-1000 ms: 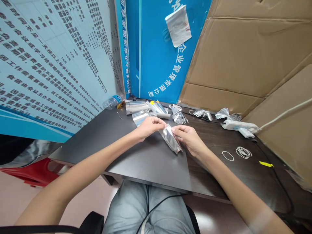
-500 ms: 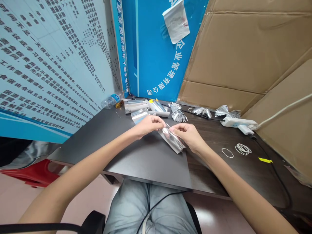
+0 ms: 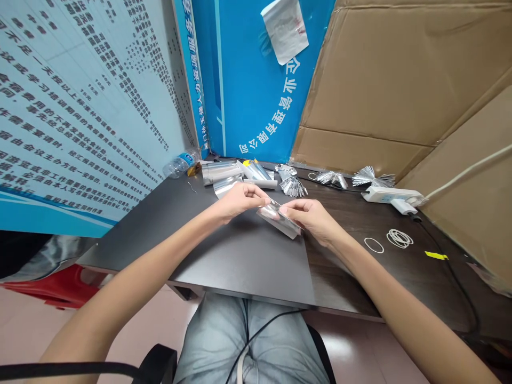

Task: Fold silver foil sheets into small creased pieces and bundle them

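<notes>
A shiny silver foil sheet (image 3: 280,220), partly folded, hangs between my two hands just above the dark tabletop. My left hand (image 3: 245,201) pinches its upper left end between thumb and fingers. At its upper right edge, my right hand (image 3: 306,214) has thumb and index finger closed on the foil. Beyond my left hand lie silver foil rolls (image 3: 221,173) and loose foil pieces. A bundle of thin silver strips (image 3: 293,185) fans out behind the held sheet.
More fanned silver strips (image 3: 373,177) lie at the back right beside a white power strip (image 3: 395,195). White rubber bands (image 3: 399,239) and yellow tape (image 3: 436,256) are at right. A plastic bottle (image 3: 182,163) lies at the back left. Blue panels and cardboard (image 3: 400,74) wall the desk.
The foil between my hands has been tilted and its lower end raised slightly; it now looks flatter and less crumpled. Both hands keep their pinch, and the view has shifted a little.
</notes>
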{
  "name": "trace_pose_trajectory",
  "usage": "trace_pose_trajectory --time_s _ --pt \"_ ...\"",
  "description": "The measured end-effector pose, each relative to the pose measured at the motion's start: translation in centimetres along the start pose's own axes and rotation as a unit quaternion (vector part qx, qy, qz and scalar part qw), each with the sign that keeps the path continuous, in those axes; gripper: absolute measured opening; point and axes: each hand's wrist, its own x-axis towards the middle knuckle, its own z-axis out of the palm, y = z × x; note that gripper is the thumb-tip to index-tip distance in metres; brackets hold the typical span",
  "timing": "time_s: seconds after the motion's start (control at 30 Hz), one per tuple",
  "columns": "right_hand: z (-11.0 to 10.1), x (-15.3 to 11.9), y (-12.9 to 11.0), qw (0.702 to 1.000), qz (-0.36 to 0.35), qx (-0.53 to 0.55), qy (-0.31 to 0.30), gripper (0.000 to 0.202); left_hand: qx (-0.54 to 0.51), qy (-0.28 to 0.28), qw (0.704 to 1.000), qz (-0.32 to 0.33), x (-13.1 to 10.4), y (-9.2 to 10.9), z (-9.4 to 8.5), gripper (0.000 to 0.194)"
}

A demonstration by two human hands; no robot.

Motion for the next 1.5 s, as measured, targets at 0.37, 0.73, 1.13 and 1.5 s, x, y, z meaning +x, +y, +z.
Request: trace_pose_trajectory --time_s 0.37,0.73,1.13,1.5 --pt "-0.8 0.4 -0.1 1.000 -0.004 -0.025 0.004 0.037 0.016 -0.002 1.000 0.003 0.0 0.2 -0.2 0.020" --pt "-2.1 0.3 0.1 0.998 -0.011 -0.065 -0.021 0.035 0.004 -0.017 1.000 -0.020 0.1 -0.7 0.8 0.024" --pt "-2.0 -0.8 2.0 0.979 -0.047 -0.182 -0.082 0.018 0.380 -0.099 0.891 0.229 -1.6 -2.0 1.3 0.020" --pt "-2.7 -3.6 3.5 0.930 -0.202 -0.307 -0.017 0.022 0.432 -0.185 0.832 0.293 -1.8 -3.2 2.0 0.027"
